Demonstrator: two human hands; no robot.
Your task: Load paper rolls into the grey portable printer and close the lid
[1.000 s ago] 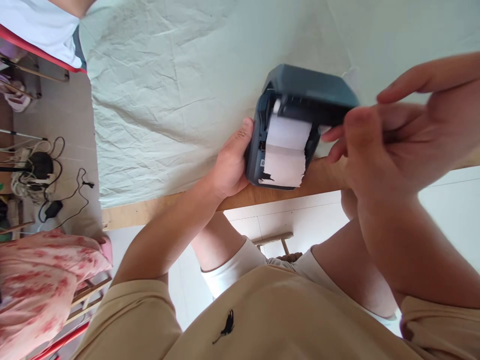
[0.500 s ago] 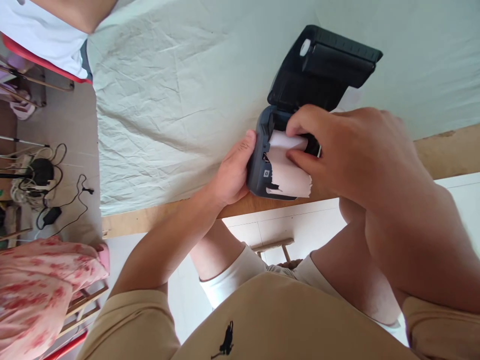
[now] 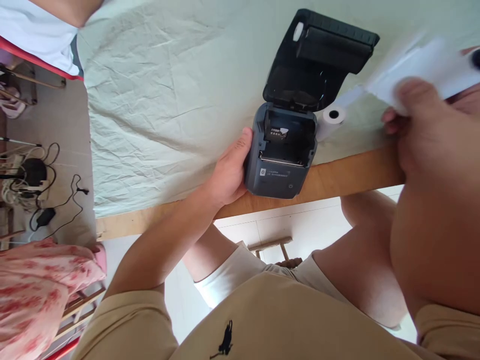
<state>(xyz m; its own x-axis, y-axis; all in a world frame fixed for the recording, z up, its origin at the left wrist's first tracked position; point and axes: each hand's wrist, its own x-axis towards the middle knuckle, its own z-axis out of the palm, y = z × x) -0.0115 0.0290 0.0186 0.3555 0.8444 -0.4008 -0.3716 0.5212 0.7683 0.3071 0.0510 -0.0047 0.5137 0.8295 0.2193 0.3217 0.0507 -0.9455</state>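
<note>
A dark portable printer (image 3: 279, 175) lies near the table's front edge, its black lid (image 3: 318, 65) swung open and its paper bay empty. My left hand (image 3: 232, 170) grips the printer's left side, thumb along the casing. At the right, my right hand (image 3: 423, 110) is blurred by motion, its thumb and fingers closed on white paper (image 3: 416, 70). A small white paper roll (image 3: 333, 116) with a dark core rests just right of the printer. Another white roll (image 3: 455, 75) shows at the right edge, partly cut off.
Pale green cloth (image 3: 168, 100) covers the table, with a bare wooden edge (image 3: 356, 170) in front. A person's arm (image 3: 71, 7) enters at top left. Cables (image 3: 33, 175) and a floral pink cloth (image 3: 33, 290) are at the left. A wooden stool (image 3: 270, 245) stands below.
My right hand has left the printer and moved right with paper, exposing the bay and the small roll beside it. My left hand still holds the printer.
</note>
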